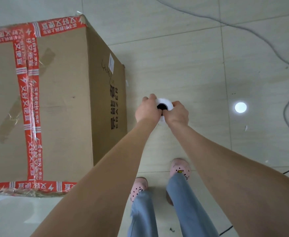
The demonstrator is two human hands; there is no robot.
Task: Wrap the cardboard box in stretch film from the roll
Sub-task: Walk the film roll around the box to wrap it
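— Cardboard box (63,100), location?
— On the tiled floor (191,57), left of the person and seen from above. Top face is crossed and edged with red printed tape (29,100). The side face towards the hands has black print (113,108) and a small white label (112,63).
— Roll of stretch film (168,102)?
— Held upright and seen end-on, with its dark core hole facing up. It is near the box's printed side; cannot tell whether any film reaches the box.
— Left hand (146,111)?
— On the roll's left side, fingers curled round the rim, gripping it.
— Right hand (178,114)?
— Same on the right side, fingers wrapped round the roll. Both arms are stretched forward and down, bare to the frame edge.
— Anything else?
— Crinkled clear plastic (25,192) lies along the box's near top edge. Grey cable (260,36) crosses the floor at upper right. A round light reflection (240,107) sits on a tile right of the hands. Pink clogs (179,168) and blue trouser legs (183,202) show below the roll.
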